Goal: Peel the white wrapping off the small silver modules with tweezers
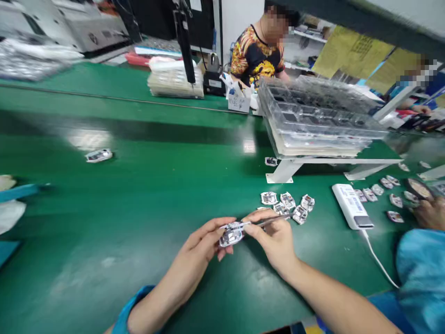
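Note:
Between the thumb and fingers of my left hand (203, 241) is a small white electronic assembly (231, 235) with silvery parts, tilted above the green bench. My right hand (273, 234) is closed round thin metal tweezers (278, 217), which point off to the right. Its thumb and forefinger also meet the assembly's upper right edge, where a thin pale strip shows. Just beyond my right hand lie several similar assemblies (287, 201), one of them partly covered by the hand.
A white corded device (352, 206) lies to the right, near a co-worker's hand (431, 213) and more assemblies. Clear plastic trays (313, 130) stand on a white-legged stand (285, 170). One lone assembly (99, 156) rests at left. Another person (259, 55) sits across the bench.

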### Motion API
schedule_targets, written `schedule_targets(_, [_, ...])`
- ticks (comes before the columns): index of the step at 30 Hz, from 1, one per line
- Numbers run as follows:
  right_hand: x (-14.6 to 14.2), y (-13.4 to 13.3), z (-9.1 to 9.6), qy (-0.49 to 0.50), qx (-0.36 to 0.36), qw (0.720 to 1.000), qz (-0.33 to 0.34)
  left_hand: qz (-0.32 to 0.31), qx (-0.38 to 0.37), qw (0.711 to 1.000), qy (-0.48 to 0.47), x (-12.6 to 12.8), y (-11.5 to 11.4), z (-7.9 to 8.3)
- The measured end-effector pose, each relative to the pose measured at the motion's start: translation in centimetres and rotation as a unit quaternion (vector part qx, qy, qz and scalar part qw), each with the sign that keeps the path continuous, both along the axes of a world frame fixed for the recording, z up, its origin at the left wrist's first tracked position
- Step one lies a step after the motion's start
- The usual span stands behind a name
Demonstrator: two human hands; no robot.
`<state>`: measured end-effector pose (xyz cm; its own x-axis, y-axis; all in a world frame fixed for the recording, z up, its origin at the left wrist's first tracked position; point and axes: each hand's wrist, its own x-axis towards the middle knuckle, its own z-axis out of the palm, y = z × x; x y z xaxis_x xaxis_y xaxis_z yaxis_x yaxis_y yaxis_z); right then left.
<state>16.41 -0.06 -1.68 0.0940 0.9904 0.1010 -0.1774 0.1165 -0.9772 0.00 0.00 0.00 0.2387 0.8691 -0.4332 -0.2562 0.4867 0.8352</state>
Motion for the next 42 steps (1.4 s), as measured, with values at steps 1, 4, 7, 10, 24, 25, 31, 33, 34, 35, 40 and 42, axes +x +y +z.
schedule_targets(1, [0.0,0.0,0.0,-0.007,0.005,1.0,-0.01,0.002,0.006,1.0,-0.002,-0.1,-0.1,0.0])
schedule_targets(4, [-0.1,-0.1,-0.1,-0.015,0.013,1.0,-0.024,-0.002,0.026,1.0,0.004,-0.2,-0.3,-0.1])
schedule_targets(7, [-0.2,-0.1,-0.3,-0.004,0.011,1.0,-0.009,-0.018,0.049,0.998,0.029,-0.1,-0.5,-0.4])
schedule_targets(10, [-0.3,-0.1,-0.5,0.024,0.006,1.0,0.011,-0.037,0.067,0.996,0.05,0.0,-0.5,-0.8])
schedule_targets(24, [0.4,-0.2,1.0,-0.224,0.352,0.908,0.038,-0.033,0.018,0.997,0.074,-0.3,-0.2,-0.6])
schedule_targets(25, [0.5,-0.2,1.1,-0.232,0.359,0.903,0.037,-0.033,0.015,0.997,0.074,-0.3,-0.2,-0.5])
schedule_targets(31, [0.5,0.0,0.9,-0.213,0.332,0.918,0.04,-0.04,0.01,0.996,0.081,-0.2,-0.2,-0.2])
schedule_targets(33, [0.4,0.0,0.7,-0.187,0.301,0.934,0.037,-0.043,0.012,0.996,0.083,-0.2,-0.2,-0.2])
schedule_targets(34, [0.4,0.0,0.7,-0.172,0.28,0.944,0.034,-0.045,0.014,0.995,0.085,-0.2,-0.2,-0.3])
schedule_targets(35, [0.4,0.0,0.6,-0.159,0.257,0.953,0.032,-0.046,0.017,0.995,0.088,-0.2,-0.2,-0.3])
schedule_targets(40, [0.3,-0.2,0.2,-0.112,0.142,0.983,0.038,-0.058,0.022,0.993,0.102,-0.2,-0.2,-0.6])
schedule_targets(42, [0.3,-0.3,0.2,-0.101,0.115,0.987,0.045,-0.059,0.016,0.993,0.099,-0.1,-0.2,-0.6])
